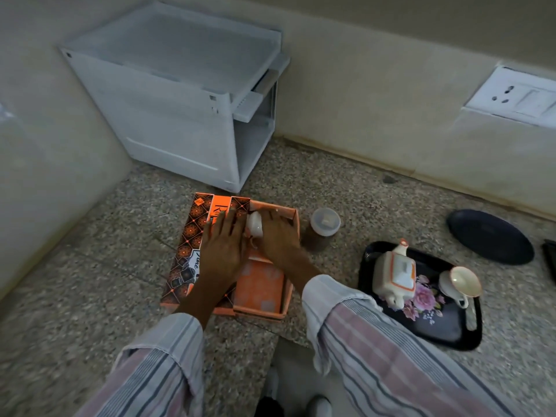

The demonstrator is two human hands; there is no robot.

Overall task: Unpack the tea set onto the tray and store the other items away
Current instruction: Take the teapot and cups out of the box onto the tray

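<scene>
Hands hide the box [258, 290] interior: left hand [222, 251] flat, right hand [278, 236] grip unclear beside cup [255, 224].

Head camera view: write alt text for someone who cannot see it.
Both hands reach into an open orange box on a speckled floor, the left hand flat on its lid, the right hand beside a white cup inside. To the right, a black floral tray holds a white teapot and a cup.

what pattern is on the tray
Black tray with pink flowers, seen in the head view.
</scene>
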